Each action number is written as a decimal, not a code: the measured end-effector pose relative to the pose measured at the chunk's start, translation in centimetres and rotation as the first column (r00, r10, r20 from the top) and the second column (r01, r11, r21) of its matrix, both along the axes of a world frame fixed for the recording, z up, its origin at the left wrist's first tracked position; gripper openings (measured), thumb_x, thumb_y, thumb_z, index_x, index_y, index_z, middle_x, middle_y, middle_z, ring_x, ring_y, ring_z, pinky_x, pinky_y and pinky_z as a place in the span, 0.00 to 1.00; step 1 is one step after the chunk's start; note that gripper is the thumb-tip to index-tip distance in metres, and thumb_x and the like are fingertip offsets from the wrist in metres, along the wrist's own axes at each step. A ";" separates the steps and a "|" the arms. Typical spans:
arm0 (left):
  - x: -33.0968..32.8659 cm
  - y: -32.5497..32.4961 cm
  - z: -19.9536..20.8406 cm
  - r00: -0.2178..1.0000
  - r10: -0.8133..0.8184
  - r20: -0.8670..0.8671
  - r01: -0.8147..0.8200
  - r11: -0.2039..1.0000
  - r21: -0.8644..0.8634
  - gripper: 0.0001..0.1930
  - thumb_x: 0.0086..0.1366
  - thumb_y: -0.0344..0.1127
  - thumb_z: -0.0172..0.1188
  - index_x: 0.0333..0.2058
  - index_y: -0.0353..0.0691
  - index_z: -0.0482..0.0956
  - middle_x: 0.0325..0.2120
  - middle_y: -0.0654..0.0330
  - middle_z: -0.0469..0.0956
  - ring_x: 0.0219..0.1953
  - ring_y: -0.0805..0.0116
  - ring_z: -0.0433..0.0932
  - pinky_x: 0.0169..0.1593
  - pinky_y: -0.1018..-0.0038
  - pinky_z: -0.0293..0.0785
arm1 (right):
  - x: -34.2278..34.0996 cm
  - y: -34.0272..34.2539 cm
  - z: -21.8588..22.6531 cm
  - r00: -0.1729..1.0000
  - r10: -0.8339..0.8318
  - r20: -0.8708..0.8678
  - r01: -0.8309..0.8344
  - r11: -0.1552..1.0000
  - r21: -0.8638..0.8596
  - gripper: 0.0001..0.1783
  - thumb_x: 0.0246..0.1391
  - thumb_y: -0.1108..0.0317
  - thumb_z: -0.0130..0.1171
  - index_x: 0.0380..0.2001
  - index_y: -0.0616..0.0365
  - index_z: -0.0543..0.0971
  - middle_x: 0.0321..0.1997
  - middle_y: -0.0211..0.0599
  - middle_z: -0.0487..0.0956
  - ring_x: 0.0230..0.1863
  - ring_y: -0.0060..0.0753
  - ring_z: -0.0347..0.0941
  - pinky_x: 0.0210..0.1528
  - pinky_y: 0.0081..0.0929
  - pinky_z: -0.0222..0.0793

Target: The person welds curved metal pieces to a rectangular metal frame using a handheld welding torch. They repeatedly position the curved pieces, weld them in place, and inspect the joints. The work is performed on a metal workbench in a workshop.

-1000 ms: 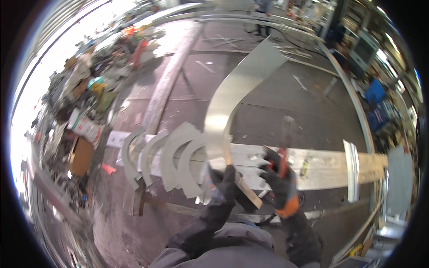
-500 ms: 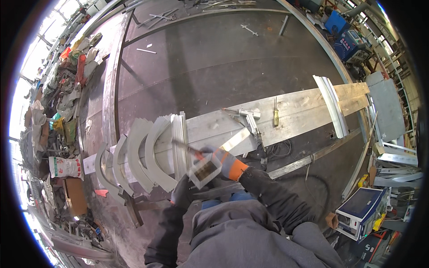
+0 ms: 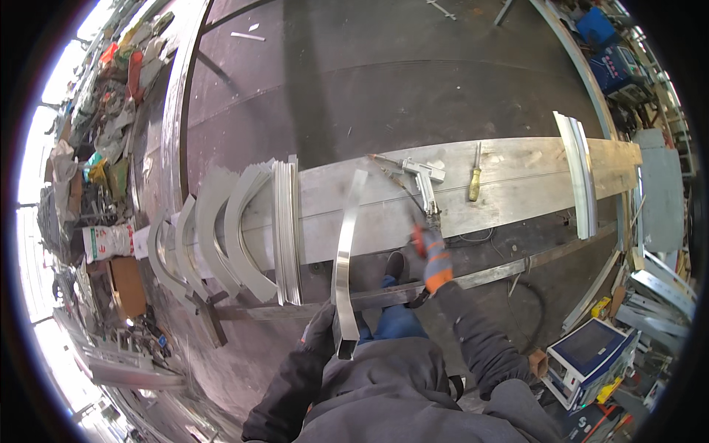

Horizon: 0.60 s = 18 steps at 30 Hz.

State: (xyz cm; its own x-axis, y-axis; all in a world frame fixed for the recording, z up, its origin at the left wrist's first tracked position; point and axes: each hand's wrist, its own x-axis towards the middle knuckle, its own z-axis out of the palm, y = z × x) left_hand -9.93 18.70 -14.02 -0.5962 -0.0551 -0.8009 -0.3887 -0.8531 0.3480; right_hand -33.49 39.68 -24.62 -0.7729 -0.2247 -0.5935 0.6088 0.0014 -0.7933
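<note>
My left hand point(image 3: 319, 328), in a dark glove, grips a hollow rectangular metal tube point(image 3: 344, 284) near its open end. The tube points away from me, its far end over the plank bench point(image 3: 495, 173). My right hand point(image 3: 434, 266), in a grey and orange glove, is smeared by motion. It holds a red-handled tool point(image 3: 419, 241) with a thin dark shaft, whose kind is too blurred to name. Just beyond that hand lies a silver pistol-shaped gun point(image 3: 425, 176) with a cable, like a welding gun. A screwdriver point(image 3: 475, 181) with a yellowish handle lies to its right.
Several curved grey metal pieces point(image 3: 240, 229) and a stack of straight profiles point(image 3: 286, 232) lie on the left of the bench. More long profiles point(image 3: 576, 177) cross its right end. A steel bar point(image 3: 502, 273) runs along the near side. A blue-white machine point(image 3: 591, 354) stands lower right.
The tube has swung from slanting right to pointing nearly straight away from me. My right hand has left it and moved right, towards the gun, with the red-handled tool. The view has shifted.
</note>
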 end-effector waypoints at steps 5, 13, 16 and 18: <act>-1.3 2.6 -2.0 0.991 0.132 -0.017 -0.126 0.972 0.197 0.23 0.75 0.51 0.57 0.56 0.38 0.74 0.38 0.62 0.78 0.35 0.71 0.79 0.39 0.73 0.79 | -10.1 5.9 -8.3 0.843 0.534 -0.072 -0.068 0.237 0.969 0.14 0.66 0.65 0.52 0.53 0.52 0.75 0.47 0.54 0.81 0.50 0.62 0.80 0.50 0.52 0.76; -3.9 6.6 -4.4 0.957 0.267 0.114 -0.287 0.926 0.244 0.24 0.75 0.48 0.56 0.57 0.32 0.74 0.32 0.64 0.76 0.32 0.74 0.75 0.36 0.76 0.74 | -11.1 4.5 -6.9 0.468 0.719 -0.513 0.298 0.418 0.858 0.32 0.56 0.63 0.68 0.63 0.57 0.71 0.65 0.57 0.71 0.64 0.57 0.70 0.64 0.47 0.69; -4.9 6.6 -4.5 0.959 0.191 0.209 -0.260 0.889 0.377 0.21 0.74 0.50 0.58 0.52 0.38 0.77 0.34 0.63 0.77 0.31 0.71 0.76 0.34 0.73 0.75 | -8.9 2.5 -7.2 0.744 0.575 -0.341 -0.080 0.583 0.808 0.34 0.58 0.64 0.67 0.65 0.59 0.68 0.63 0.57 0.73 0.60 0.60 0.73 0.61 0.48 0.72; -5.7 6.5 -4.8 0.943 0.155 0.293 -0.282 0.841 0.462 0.19 0.72 0.52 0.60 0.48 0.41 0.78 0.34 0.62 0.77 0.30 0.69 0.76 0.32 0.72 0.75 | -8.4 1.6 -8.4 0.783 0.616 -0.091 -0.196 0.382 0.903 0.38 0.59 0.59 0.68 0.67 0.59 0.66 0.61 0.58 0.74 0.62 0.62 0.73 0.61 0.49 0.72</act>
State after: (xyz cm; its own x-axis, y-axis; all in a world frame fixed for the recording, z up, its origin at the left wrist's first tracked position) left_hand -15.60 25.21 -18.77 -0.4071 0.2763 -0.8706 -0.1868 -0.9582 -0.2168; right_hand -41.93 41.24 -33.05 -0.9115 -0.1528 -0.3818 0.0073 0.9223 -0.3864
